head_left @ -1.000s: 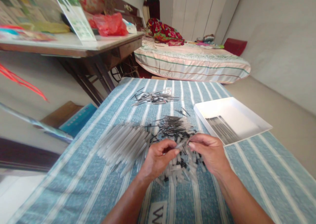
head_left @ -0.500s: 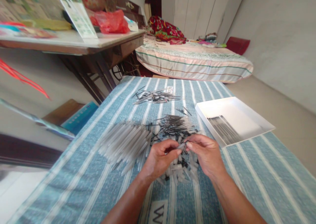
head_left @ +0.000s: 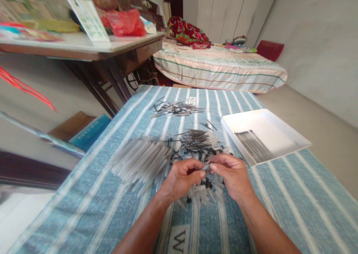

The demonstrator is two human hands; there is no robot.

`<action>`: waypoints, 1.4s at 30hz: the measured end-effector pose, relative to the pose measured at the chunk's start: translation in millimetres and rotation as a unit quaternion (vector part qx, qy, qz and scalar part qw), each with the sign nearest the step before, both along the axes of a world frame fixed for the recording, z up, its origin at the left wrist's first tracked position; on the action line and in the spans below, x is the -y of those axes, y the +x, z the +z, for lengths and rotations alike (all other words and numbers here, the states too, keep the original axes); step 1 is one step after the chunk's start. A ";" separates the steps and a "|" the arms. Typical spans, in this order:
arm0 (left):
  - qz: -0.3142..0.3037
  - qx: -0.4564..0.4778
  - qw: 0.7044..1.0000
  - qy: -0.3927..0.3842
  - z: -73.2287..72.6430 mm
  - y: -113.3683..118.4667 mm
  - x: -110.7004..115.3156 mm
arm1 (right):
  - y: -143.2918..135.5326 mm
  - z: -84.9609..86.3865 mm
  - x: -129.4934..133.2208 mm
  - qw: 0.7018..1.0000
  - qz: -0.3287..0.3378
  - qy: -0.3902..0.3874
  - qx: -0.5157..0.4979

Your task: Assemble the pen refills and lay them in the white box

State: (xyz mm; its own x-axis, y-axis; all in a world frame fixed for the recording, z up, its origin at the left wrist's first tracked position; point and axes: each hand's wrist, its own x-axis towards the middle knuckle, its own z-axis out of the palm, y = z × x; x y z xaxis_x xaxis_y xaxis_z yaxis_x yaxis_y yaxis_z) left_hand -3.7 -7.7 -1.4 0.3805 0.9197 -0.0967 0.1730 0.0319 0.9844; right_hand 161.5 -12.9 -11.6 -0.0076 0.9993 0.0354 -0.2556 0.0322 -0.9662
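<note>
My left hand (head_left: 183, 177) and my right hand (head_left: 232, 173) meet over a pile of small clear and black plastic pieces (head_left: 200, 196). Between their fingertips is a small translucent piece (head_left: 206, 166), pinched from both sides. Left of the hands lies a stack of frosted plastic tubes (head_left: 142, 159). Just beyond the hands is a bundle of thin dark refills (head_left: 197, 139). A looser heap of refills and parts (head_left: 177, 108) sits farther back. At the right, a white box (head_left: 279, 134) holds a row of dark-filled pens (head_left: 254, 146).
A blue striped cloth (head_left: 95, 194) covers the table. Beyond it stands a bed (head_left: 220, 67) with a red blanket. At the upper left is a wooden desk (head_left: 123, 47) with a red plastic bag (head_left: 125, 22). Below it lies a blue box (head_left: 89, 132).
Both hands keep their pinch at nearly the same spot; the right hand has shifted very slightly left. The piles and the box look the same.
</note>
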 end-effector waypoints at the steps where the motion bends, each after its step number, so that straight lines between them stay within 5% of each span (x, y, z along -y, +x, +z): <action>1: -0.002 0.001 1.000 -0.005 -0.2 -0.2 -0.1 | 0.0 -0.8 0.1 1.000 0.005 -0.002 -0.004; 8: -0.009 -0.017 1.000 0.001 1.8 1.4 1.4 | 16.3 -1.1 -3.3 0.993 0.054 0.010 0.106; 17: -0.026 -0.050 0.998 0.033 1.4 0.9 0.8 | 31.3 11.1 -10.5 0.932 0.123 0.104 0.325; 26: -0.032 -0.101 0.993 0.060 -1.2 1.9 0.3 | 30.2 4.3 -16.8 0.904 0.188 0.089 0.375; 42: -0.016 -0.140 0.986 0.093 -3.1 0.8 0.8 | 23.9 -1.5 -16.8 0.899 0.161 0.129 0.385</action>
State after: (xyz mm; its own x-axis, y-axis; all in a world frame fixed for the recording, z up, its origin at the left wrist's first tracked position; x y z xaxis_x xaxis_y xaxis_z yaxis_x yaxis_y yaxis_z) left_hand -2.9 -8.5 -4.5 0.3915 0.9196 -0.0318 0.4360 -0.1549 0.8865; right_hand 185.3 3.9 -13.2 -0.4167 0.9002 0.1264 0.4505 0.3253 -0.8314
